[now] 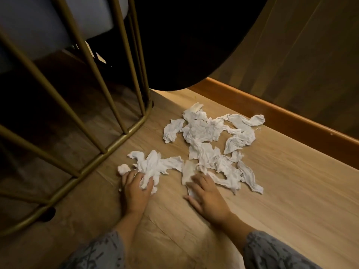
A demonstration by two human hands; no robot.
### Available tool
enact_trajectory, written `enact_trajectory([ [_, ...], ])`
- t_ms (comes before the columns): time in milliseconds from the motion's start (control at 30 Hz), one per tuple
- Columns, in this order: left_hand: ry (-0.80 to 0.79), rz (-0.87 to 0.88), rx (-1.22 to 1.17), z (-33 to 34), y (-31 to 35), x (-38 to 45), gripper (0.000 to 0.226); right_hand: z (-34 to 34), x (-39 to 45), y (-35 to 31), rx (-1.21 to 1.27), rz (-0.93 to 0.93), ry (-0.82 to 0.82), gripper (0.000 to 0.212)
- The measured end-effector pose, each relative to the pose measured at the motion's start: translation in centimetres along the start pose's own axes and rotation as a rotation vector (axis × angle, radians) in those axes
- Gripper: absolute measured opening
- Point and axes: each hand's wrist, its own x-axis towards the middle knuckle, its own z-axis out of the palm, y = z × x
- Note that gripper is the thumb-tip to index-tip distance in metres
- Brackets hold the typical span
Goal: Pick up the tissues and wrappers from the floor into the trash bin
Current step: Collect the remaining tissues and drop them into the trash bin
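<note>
Several crumpled white tissues (209,140) lie scattered on the wooden floor (281,191) in the middle of the view. My left hand (136,189) grips a bunched tissue (153,167) at the near left of the pile, fingers curled round it. A small tissue ball (124,168) sits just left of that hand. My right hand (206,197) lies flat with spread fingers on a pale flat piece (187,171) and on a tissue partly hidden under the palm. No trash bin is in view.
A gold metal frame (108,148) of a table or chair stands close on the left, its base ring on the floor. A dark round shape (194,45) hangs above the far side. A wooden skirting board (281,115) and wall run along the right.
</note>
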Motion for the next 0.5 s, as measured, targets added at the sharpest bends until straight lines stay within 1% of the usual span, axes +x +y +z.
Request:
enact_trajectory([
  [67, -0.015, -0.006, -0.089, -0.2, 1.5, 0.6, 0.029, 0.5, -1.2, -0.9, 0.088, 0.08, 0.131, 0.031],
  [133, -0.066, -0.042, -0.202, 0.1, 3.6, 0.6, 0.023, 0.7, -2.1, -1.5, 0.151, 0.185, 0.225, 0.025],
  [233, -0.155, -0.135, -0.341, 0.7, 6.5, -0.1, 0.02, 0.4, -3.6, -1.7, 0.266, 0.308, 0.267, 0.024],
  [333, -0.177, -0.098, -0.385, 1.5, 8.7, -0.2, 0.036, -1.4, -4.1, -2.0, 0.419, 0.465, 0.328, 0.03],
  [367, -0.171, -0.099, -0.397, 1.7, 9.7, 0.0, 0.037, -2.3, -4.1, -2.1, 0.459, 0.503, 0.373, 0.034],
  [400, -0.179, -0.13, -0.432, 1.7, 10.9, 0.3, 0.035, -3.2, -4.1, -2.1, 0.488, 0.532, 0.427, 0.035],
  [433, -0.21, -0.206, -0.494, 1.6, 12.1, 0.6, 0.034, -4.2, -4.1, -2.1, 0.51, 0.548, 0.489, 0.034],
  [500, -0.358, -0.393, -0.596, 1.9, 14.0, 1.2, 0.034, -6.1, -4.4, -1.8, 0.541, 0.568, 0.605, 0.029],
])
